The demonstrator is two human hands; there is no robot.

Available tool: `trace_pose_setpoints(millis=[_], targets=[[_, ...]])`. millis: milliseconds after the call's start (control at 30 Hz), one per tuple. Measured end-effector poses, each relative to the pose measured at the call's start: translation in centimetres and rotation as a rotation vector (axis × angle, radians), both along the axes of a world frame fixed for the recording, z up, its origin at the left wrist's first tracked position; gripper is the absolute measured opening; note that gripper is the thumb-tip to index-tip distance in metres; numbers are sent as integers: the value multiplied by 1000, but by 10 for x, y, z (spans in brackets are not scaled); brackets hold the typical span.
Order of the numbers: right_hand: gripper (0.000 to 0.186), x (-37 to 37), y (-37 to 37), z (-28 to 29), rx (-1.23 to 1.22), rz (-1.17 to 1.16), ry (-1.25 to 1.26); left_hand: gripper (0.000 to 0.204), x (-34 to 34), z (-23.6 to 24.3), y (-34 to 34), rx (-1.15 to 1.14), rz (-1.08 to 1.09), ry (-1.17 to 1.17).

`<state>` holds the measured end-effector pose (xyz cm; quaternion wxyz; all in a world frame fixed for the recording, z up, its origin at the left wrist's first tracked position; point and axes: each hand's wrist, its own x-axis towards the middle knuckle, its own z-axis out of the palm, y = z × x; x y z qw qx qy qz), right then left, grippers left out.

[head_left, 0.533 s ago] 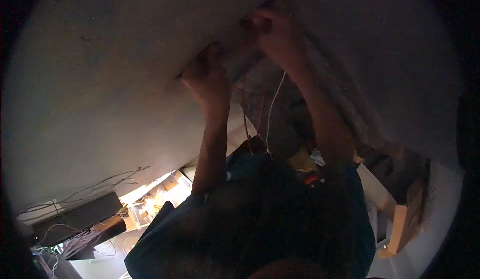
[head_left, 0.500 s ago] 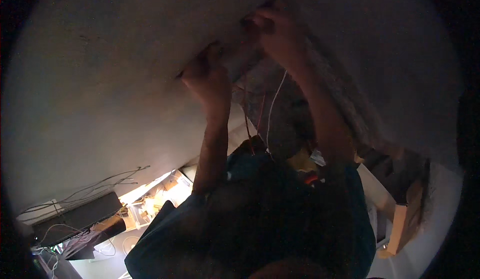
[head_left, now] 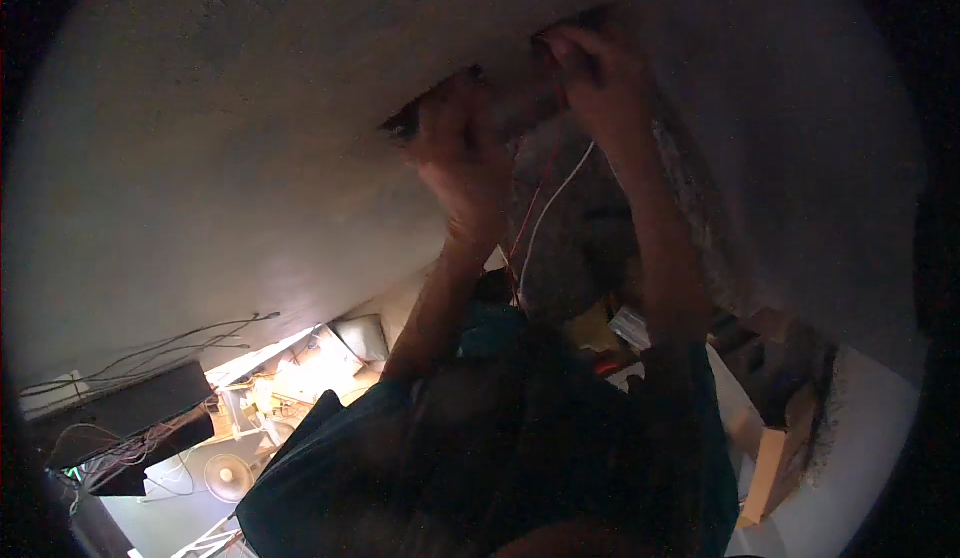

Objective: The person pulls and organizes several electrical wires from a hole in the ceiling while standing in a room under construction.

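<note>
Both my arms reach up to a plain pale wall surface (head_left: pixel 230 158) in dim light. My left hand (head_left: pixel 460 158) has its fingers curled beside a ragged dark opening (head_left: pixel 402 122) in that surface. Farther right and higher, my right hand (head_left: pixel 605 83) bends its fingers at the edge of a second dark gap (head_left: pixel 590 20). Whatever either hand grips is lost in shadow. A dim panel-like strip (head_left: pixel 525 108) spans between the hands. Below them hang a thin red wire (head_left: pixel 535 203) and a white wire (head_left: pixel 545 208); their upper ends are hidden near my hands.
At lower left, a long dark box (head_left: pixel 130 413) has loose cables (head_left: pixel 190 343) over it, with a round fan (head_left: pixel 228 478) beside it. A brightly lit cluttered area (head_left: pixel 290 373) lies behind. Lower right shows an open wooden-edged compartment (head_left: pixel 765 468) and a rough wall edge (head_left: pixel 690 178).
Both hands appear farther right in the picture, and the background has shifted too. My left hand has turned, with its fingers closer to the dark opening. More of the fan shows.
</note>
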<state>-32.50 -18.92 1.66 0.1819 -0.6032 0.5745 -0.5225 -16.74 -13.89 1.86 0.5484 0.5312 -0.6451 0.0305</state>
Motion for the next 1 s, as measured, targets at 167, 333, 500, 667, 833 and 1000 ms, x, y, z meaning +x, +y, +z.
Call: trace_pose_setpoints(millis=[167, 333, 500, 667, 833, 1000], targets=[[16, 1, 5, -9, -193, -17, -13, 26, -1, -12, 1, 49, -9, -23], [17, 0, 7, -9, -36, 71, -176, 27, 4, -4, 3, 98, -107, 116], [20, 5, 10, -7, 10, 46, -221, 26, 9, -2, 2, 96, -116, 89], [12, -9, -1, -8, -228, 15, 157, 18, 6, 17, 3, 236, -105, 187], [12, -18, -7, -7, -119, 88, 173, 22, 14, 6, -2, 154, -2, 0], [15, -22, -14, -12, -34, 75, 90, 24, 8, -1, -2, 171, 124, -113]])
